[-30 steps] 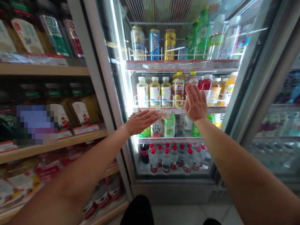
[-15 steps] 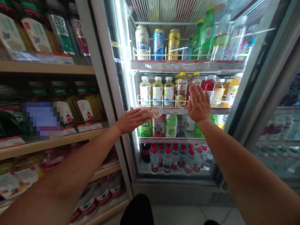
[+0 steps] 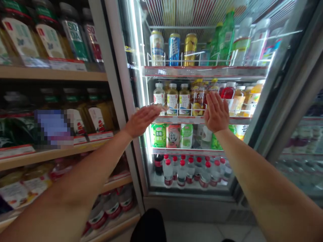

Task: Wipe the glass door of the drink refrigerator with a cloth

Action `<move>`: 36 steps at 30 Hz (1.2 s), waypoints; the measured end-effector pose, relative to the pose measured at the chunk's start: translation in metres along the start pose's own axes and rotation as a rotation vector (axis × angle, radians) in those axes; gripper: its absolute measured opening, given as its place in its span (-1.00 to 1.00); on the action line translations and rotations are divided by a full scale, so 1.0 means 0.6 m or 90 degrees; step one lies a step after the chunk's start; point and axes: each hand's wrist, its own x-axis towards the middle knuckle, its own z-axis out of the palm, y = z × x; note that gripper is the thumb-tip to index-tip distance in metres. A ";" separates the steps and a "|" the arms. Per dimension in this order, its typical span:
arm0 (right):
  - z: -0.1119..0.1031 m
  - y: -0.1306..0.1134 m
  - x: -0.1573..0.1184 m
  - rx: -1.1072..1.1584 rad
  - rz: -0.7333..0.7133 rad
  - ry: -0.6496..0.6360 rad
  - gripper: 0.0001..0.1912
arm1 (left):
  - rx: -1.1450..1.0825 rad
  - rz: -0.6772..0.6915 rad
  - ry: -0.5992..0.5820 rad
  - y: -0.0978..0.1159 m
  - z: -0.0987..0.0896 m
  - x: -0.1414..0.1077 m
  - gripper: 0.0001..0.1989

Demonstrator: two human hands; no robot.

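My left hand (image 3: pixel 142 120) lies with its fingers stretched out and together over a pale crumpled cloth (image 3: pixel 164 108) at the left part of a glass cooler door (image 3: pixel 199 188). Only edges of the cloth show around the hand. On the right, my right hand (image 3: pixel 216 112) rests flat against the same glass, its fingers extended and nothing in it. Behind the glass, level with both hands, stand tea bottles (image 3: pixel 172 99) and a dark iced-tea pack (image 3: pixel 198 97).
Other cooler shelves hold drink cans (image 3: pixel 174 49), green cartons (image 3: pixel 158 135) and red-capped water bottles (image 3: pixel 181 173). To the left runs a wooden shelf (image 3: pixel 55 73) with large juice bottles. The cooler's metal frame (image 3: pixel 285 97) rises at right. My knee (image 3: pixel 148 225) shows below.
My left hand has slid up and slightly left across the glass with the cloth. My right hand keeps its place on the door. The whole view has shifted a little.
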 end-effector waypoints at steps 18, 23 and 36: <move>0.006 0.004 -0.002 0.003 -0.008 0.007 -0.35 | 0.007 -0.242 0.194 0.033 0.021 0.099 -0.37; 0.006 0.005 -0.002 0.011 -0.002 -0.004 -0.34 | -0.105 0.279 -0.024 0.075 0.026 0.105 -0.48; 0.009 0.005 -0.002 0.004 -0.011 0.016 -0.35 | -0.090 0.304 -0.016 0.101 0.035 0.129 -0.57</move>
